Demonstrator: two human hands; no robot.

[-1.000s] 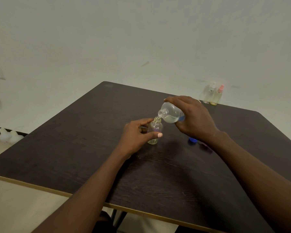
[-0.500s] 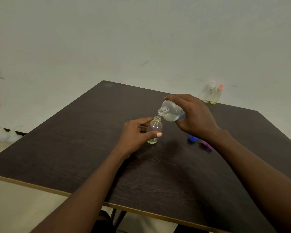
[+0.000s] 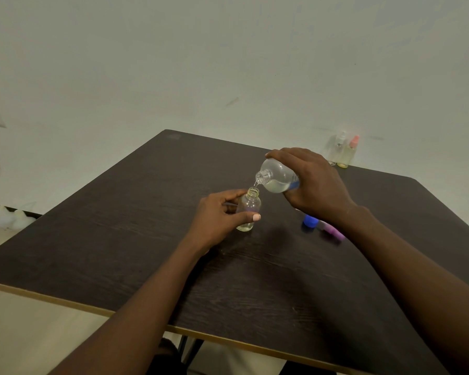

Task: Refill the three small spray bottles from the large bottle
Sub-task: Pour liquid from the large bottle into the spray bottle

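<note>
Upright on the bench (image 3: 119,239), the small spray bottle (image 3: 249,208), likely light and tippy, is pinched mid-body by the left hand (image 3: 217,216), while beyond it the right hand (image 3: 316,185) wraps the smooth, probably slippery large bottle (image 3: 275,179), tilted over its mouth

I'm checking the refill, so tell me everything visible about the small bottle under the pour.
The small bottle is clear, glass or plastic, with a round body, a short threaded neck and no cap. It stands upright on the dark table, with a shallow layer of pale yellowish liquid at its bottom. The left hand holds it, thumb across its front. The tilted large bottle has its mouth just above the open neck.
</note>
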